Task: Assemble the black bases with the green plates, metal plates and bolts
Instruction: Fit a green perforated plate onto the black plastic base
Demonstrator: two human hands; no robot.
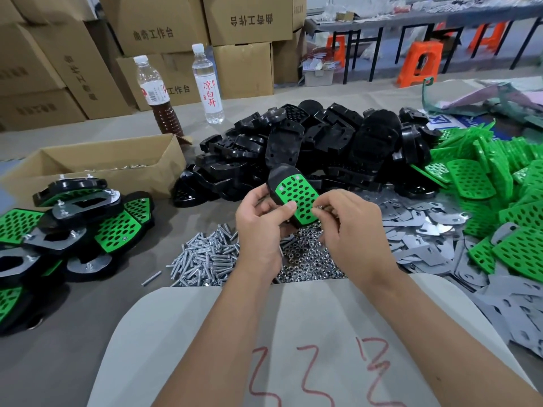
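Above bolts (205, 257), hands-held black base (279, 177)

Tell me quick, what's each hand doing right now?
Left hand: grips the black base with its green plate.
Right hand: fingers curled at the plate's edge, maybe pinching a small bolt; cannot tell.

Grey table (123, 304), black bases heap (317, 148), green plates (499, 183), metal plates (435, 242), bolts (205, 257), nuts (305, 259), cardboard box (97, 168), two bottles (182, 83)
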